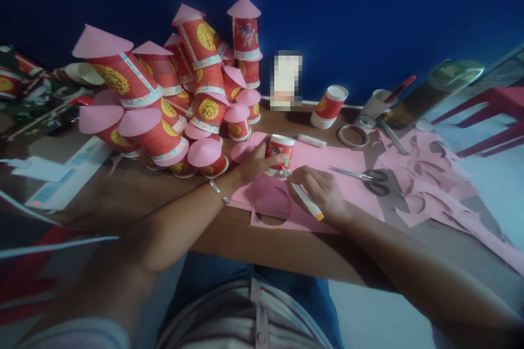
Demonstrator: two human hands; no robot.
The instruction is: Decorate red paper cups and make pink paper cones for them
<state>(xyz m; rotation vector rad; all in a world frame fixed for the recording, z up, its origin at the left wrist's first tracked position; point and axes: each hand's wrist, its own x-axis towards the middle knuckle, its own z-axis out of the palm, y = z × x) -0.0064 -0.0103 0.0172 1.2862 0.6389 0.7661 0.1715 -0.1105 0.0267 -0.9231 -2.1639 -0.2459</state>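
My left hand (pixel 257 163) is wrapped round a red paper cup (pixel 280 154) with a white rim, standing on a sheet of pink paper (pixel 319 174). In my right hand (pixel 319 188) is a white marker (pixel 305 200) with an orange end; its other end meets the paper close to the cup's base. A pink paper piece with a curved edge (pixel 272 199) lies just in front of the cup, beside a round cut-out gap. Scissors (pixel 364 175) rest on the pink sheet to the right of my hand. Behind the cup lies a white capped tube (pixel 311 140).
At the left, several red paper cups with pink cone tops (pixel 208 114) are piled up. A power strip (pixel 69 172) lies nearer. Pink paper scraps (pixel 434 174), a tape roll (pixel 352 135), another red cup (pixel 329 106) and a tilted bottle (pixel 434 92) are at the right.
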